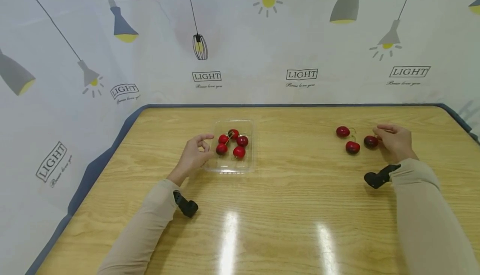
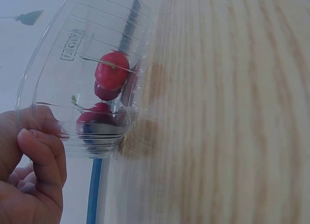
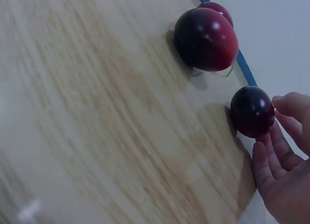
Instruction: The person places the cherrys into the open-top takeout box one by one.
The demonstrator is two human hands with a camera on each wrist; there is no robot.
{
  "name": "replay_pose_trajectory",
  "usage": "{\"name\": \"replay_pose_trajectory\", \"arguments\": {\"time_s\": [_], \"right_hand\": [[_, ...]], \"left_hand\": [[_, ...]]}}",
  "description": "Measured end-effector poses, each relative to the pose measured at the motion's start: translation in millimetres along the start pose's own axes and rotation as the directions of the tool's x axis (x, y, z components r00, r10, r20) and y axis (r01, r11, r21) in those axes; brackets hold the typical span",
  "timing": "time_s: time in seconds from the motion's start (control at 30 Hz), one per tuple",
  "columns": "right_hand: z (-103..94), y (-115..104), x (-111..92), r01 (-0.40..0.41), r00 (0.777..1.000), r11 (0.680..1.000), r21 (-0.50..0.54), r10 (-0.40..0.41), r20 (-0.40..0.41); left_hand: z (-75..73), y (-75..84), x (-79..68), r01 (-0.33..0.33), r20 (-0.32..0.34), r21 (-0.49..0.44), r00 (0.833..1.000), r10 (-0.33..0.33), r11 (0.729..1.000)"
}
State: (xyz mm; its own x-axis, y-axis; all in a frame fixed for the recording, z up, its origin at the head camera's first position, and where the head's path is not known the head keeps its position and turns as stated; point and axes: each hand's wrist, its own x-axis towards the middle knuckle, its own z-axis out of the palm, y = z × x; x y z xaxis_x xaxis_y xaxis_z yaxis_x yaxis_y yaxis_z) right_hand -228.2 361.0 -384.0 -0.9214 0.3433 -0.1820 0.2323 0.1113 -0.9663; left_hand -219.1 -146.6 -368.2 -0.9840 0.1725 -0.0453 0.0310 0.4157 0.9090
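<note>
A clear plastic box [image 1: 245, 167] stands on the table at centre left, with several red cherries [image 1: 239, 152] inside. My left hand [image 1: 193, 156] pinches the box's left wall near the rim; in the left wrist view one finger shows through the plastic [image 2: 53, 90]. Over at the right, my right hand [image 1: 395, 141] has its fingertips at the stem side of a dark red cherry [image 1: 371, 142], which it pinches low over the table. Two more cherries lie just left of it, one farther back [image 1: 343, 132] and one nearer [image 1: 352, 147], both with stems.
The wooden table [image 1: 292, 200] has a dark blue edge [image 1: 285, 105] along its back. Behind it hangs a white sheet [image 1: 247, 58] printed with lamps. Each wrist wears a black camera, one on the left [image 1: 186, 205] and one on the right [image 1: 376, 178].
</note>
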Motion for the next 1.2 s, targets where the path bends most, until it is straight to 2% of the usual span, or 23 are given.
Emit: {"name": "replay_pose_trajectory", "arguments": {"time_s": [0.3,0.47,0.67,0.87,0.97,1.2], "right_hand": [[3.8,0,0,-0.016,1.000,0.997,-0.080,0.014,-0.026],[3.6,1,0,-0.013,1.000,0.987,-0.161,0.008,-0.030],[3.8,4,1,0.005,1.000,0.988,-0.152,-0.008,-0.021],[3.6,3,0,0.000,1.000,0.981,-0.196,-0.005,-0.026],[1.3,3,-1,0.002,1.000,0.986,-0.167,-0.005,-0.012],[-6.3,2,-3,0.004,0.999,1.000,-0.022,-0.002,0.051]], "left_hand": [[0.7,0.4,-0.6,-0.008,-0.016,0.013,1.000,0.008,1.000],[1.1,-0.2,-0.2,-0.016,-0.017,0.010,1.000,0.016,1.000],[-0.1,3.4,-2.7,-0.006,0.001,-0.016,1.000,0.006,1.000],[0.8,-0.6,-0.4,-0.006,-0.011,-0.005,1.000,0.006,1.000],[1.4,0.5,-1.1,-0.005,-0.015,-0.002,1.000,0.005,1.000],[0.8,2.8,-2.3,-0.007,-0.010,0.002,1.000,0.007,1.000]]}}
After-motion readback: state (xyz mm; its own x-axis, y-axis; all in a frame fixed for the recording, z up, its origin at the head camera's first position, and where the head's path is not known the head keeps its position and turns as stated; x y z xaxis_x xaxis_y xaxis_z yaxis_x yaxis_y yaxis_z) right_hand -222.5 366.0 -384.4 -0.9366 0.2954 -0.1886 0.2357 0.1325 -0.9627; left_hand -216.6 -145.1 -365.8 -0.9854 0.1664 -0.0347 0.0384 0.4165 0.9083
